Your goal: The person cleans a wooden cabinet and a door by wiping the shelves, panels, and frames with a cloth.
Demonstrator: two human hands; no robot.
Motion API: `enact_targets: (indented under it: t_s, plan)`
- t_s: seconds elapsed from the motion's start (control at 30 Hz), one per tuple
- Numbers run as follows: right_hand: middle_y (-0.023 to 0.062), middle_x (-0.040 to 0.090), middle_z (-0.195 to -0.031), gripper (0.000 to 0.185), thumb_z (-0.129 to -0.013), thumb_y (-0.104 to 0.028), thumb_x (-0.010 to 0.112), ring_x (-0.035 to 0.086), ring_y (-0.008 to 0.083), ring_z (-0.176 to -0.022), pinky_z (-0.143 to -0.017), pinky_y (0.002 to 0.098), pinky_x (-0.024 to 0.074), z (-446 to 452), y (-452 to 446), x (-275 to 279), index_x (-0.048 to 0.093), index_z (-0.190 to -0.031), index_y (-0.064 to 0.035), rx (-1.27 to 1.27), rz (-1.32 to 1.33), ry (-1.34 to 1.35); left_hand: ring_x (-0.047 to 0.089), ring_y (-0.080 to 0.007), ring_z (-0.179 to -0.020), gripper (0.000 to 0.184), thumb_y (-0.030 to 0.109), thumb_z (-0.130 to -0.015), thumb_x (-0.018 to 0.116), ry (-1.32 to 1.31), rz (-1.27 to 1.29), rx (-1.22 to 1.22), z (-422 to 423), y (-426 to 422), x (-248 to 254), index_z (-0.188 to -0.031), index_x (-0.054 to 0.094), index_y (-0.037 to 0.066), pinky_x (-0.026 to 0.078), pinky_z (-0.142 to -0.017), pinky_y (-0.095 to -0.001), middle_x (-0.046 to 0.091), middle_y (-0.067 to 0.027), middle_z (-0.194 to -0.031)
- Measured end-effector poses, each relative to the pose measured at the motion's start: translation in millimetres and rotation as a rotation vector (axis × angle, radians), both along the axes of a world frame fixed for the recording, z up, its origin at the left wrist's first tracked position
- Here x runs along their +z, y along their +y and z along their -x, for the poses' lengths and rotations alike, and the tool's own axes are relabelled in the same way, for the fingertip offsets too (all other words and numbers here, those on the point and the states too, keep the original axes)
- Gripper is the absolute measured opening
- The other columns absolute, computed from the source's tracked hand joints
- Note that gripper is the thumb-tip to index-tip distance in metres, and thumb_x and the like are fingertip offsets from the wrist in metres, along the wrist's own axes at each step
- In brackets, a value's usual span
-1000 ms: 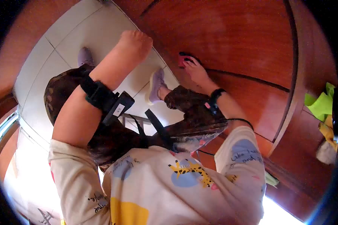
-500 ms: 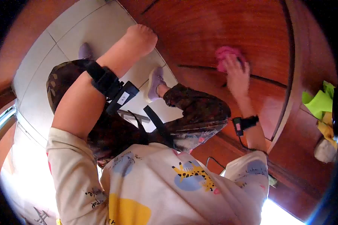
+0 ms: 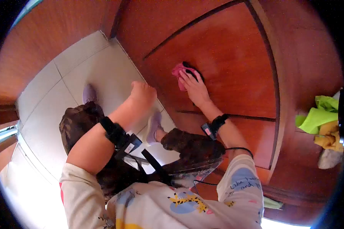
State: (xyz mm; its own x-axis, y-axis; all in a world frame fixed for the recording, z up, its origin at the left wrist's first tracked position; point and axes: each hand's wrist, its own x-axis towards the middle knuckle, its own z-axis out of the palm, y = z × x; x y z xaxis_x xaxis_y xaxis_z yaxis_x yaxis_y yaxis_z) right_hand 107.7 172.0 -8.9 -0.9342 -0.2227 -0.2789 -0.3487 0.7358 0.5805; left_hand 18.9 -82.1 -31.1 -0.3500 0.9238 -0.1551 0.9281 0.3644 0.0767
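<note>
My right fingers [image 3: 189, 78] press a crumpled, bright pink cloth [image 3: 179, 71] with black parts against the glossy reddish-brown wooden panel [image 3: 225, 57].

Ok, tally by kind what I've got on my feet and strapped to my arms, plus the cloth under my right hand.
Light purple shoes: 2
Black arm straps: 2, one on each arm
Pink cloth under the right hand: 1
Total: 5
</note>
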Motion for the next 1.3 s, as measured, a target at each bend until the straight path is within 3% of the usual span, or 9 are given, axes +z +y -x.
enact_targets:
  t_s: [0.1,0.27,0.37,0.57,0.63,0.73,0.93,1.07,1.3]
  plan:
    - [0.0044,0.028,-0.147,0.053,-0.079,-0.015,0.055,0.025,0.0224,-0.135,-0.108,0.047,0.0187,36,-7,41,0.045,-0.131,-0.0153,0.02,-0.186,0.128,0.056,-0.0183,-0.099,0.028,0.017,-0.082,0.051,-0.022,0.02,0.01,4,2,6,-0.109,0.056,0.013,0.037,-0.08,-0.04,0.061,0.0002,-0.095]
    - [0.004,0.03,-0.146,0.05,-0.083,-0.026,0.056,0.027,0.0228,-0.134,-0.105,0.0517,0.021,88,-22,187,0.045,-0.132,-0.0229,-0.013,-0.099,0.805,0.058,-0.0183,-0.093,0.022,0.017,-0.084,0.05,0.018,-0.012,-0.03,0,3,3,-0.104,0.058,0.013,0.037,-0.075,-0.0419,0.062,-0.0008,-0.091]
    - [0.0042,0.032,-0.145,0.051,-0.084,-0.028,0.057,0.028,0.0234,-0.133,-0.104,0.0527,0.0207,99,-21,195,0.044,-0.133,-0.0238,0.038,-0.121,0.909,0.058,-0.0188,-0.088,0.021,0.017,-0.082,0.051,0.063,-0.108,0.026,-13,6,-6,-0.101,0.059,0.013,0.036,-0.07,-0.0418,0.061,-0.001,-0.09]
    - [0.0043,0.033,-0.144,0.049,-0.084,-0.026,0.056,0.03,0.0228,-0.132,-0.107,0.0498,0.0192,114,-12,112,0.045,-0.132,-0.0215,-0.028,-0.148,0.77,0.055,-0.0216,-0.094,0.028,0.018,-0.077,0.055,-0.058,-0.035,-0.182,-25,4,32,-0.103,0.06,0.011,0.036,-0.068,-0.0419,0.057,-0.0003,-0.096]
    - [0.0033,0.032,-0.145,0.052,-0.085,-0.025,0.055,0.029,0.0218,-0.133,-0.105,0.0516,0.0206,117,-7,66,0.042,-0.135,-0.0211,-0.015,-0.074,0.557,0.052,-0.0276,-0.115,0.04,0.027,-0.083,0.057,-0.334,0.232,-0.103,-24,19,38,-0.121,0.058,0.013,0.036,-0.09,-0.0587,0.056,-0.0044,-0.123]
    - [0.003,0.02,-0.15,0.061,-0.086,-0.023,0.051,0.024,0.0197,-0.134,-0.11,0.0461,0.0137,112,-11,13,0.029,-0.142,-0.0166,-0.081,-0.21,0.289,0.057,-0.027,-0.098,0.032,0.021,-0.079,0.056,-0.144,0.058,-0.119,-29,11,37,-0.107,0.063,0.009,0.038,-0.08,-0.0507,0.058,-0.0042,-0.102]
    - [0.0049,0.022,-0.149,0.059,-0.083,-0.018,0.051,0.024,0.018,-0.135,-0.112,0.0431,0.0101,110,-1,-93,0.034,-0.14,-0.0131,-0.028,-0.207,-0.015,0.055,-0.0295,-0.105,0.04,0.026,-0.081,0.055,-0.328,0.259,-0.142,-17,19,69,-0.114,0.059,0.004,0.038,-0.085,-0.0542,0.06,-0.0114,-0.106]
    - [0.0037,0.024,-0.149,0.057,-0.084,-0.019,0.05,0.025,0.0181,-0.134,-0.113,0.0423,0.007,115,4,-153,0.036,-0.138,-0.0134,0.037,-0.198,-0.122,0.056,-0.0289,-0.103,0.041,0.028,-0.081,0.055,-0.205,0.143,-0.094,-28,16,59,-0.114,0.059,0.003,0.038,-0.085,-0.0539,0.06,-0.0123,-0.106]
    - [0.0034,0.034,-0.144,0.045,-0.083,-0.016,0.049,0.029,0.0185,-0.132,-0.114,0.0418,0.0043,81,13,-181,0.05,-0.128,-0.0128,0.074,-0.121,-0.252,0.056,-0.0283,-0.103,0.045,0.033,-0.081,0.056,-0.193,0.165,-0.073,-29,22,56,-0.116,0.058,0.004,0.038,-0.085,-0.0534,0.06,-0.0112,-0.107]
